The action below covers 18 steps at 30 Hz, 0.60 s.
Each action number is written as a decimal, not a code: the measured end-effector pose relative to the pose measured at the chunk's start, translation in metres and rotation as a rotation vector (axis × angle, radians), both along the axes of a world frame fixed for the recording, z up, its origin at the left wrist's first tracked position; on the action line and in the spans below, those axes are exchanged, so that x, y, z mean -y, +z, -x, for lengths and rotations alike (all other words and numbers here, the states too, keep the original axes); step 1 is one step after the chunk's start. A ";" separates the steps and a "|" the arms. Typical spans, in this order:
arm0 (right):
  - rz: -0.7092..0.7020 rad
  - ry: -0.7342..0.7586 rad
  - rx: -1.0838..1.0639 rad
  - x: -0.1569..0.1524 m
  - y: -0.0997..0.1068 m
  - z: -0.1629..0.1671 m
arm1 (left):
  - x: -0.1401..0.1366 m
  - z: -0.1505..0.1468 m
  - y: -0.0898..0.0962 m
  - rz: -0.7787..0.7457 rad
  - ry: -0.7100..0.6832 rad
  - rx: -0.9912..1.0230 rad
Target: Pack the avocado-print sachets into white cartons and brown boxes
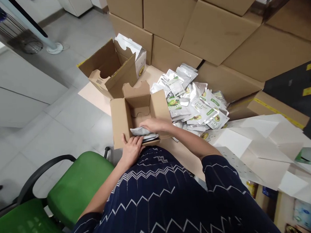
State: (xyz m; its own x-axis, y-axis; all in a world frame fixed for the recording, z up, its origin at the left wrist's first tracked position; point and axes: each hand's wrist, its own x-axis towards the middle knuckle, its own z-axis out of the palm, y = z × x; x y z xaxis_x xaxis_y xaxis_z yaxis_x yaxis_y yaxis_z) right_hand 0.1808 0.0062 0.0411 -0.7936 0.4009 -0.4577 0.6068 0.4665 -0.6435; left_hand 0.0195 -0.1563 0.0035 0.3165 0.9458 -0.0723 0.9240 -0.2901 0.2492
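OK, open box [140,102] rm beyond hands [155,124]

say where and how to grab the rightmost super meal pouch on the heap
Probably pinch the rightmost pouch by its near right edge, coming from the right: that thin edge looks exposed, while its left side lies against other pouches.

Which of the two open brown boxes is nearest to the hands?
The nearer box, by the navy top: the right hand reaches into it, the left hand is at its near side. The yellow-edged box stands farther off, untouched.
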 end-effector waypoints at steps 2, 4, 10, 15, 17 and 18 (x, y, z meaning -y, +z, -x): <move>-0.022 0.032 0.060 0.003 -0.015 0.005 | 0.001 0.000 -0.002 -0.006 0.008 -0.012; -0.022 0.071 0.110 0.005 -0.024 0.009 | 0.002 -0.001 -0.004 -0.030 0.023 -0.033; -0.048 0.148 0.201 0.010 -0.014 0.017 | 0.001 0.000 -0.012 -0.062 0.052 -0.055; -0.020 0.102 0.190 0.015 0.004 0.010 | 0.001 0.001 -0.016 -0.055 0.034 -0.068; -0.001 -0.011 -0.006 0.010 0.015 -0.003 | 0.001 0.001 -0.016 -0.054 0.031 -0.070; 0.012 -0.108 -0.141 0.005 0.021 -0.013 | 0.001 0.001 -0.016 -0.052 0.032 -0.069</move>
State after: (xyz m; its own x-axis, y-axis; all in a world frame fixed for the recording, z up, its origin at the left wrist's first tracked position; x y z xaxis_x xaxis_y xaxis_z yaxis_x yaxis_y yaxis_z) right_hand 0.1939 0.0009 0.0618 -0.8029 0.4826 -0.3499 0.5562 0.3953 -0.7310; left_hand 0.0182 -0.1570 -0.0122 0.2820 0.9584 -0.0436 0.9474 -0.2710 0.1705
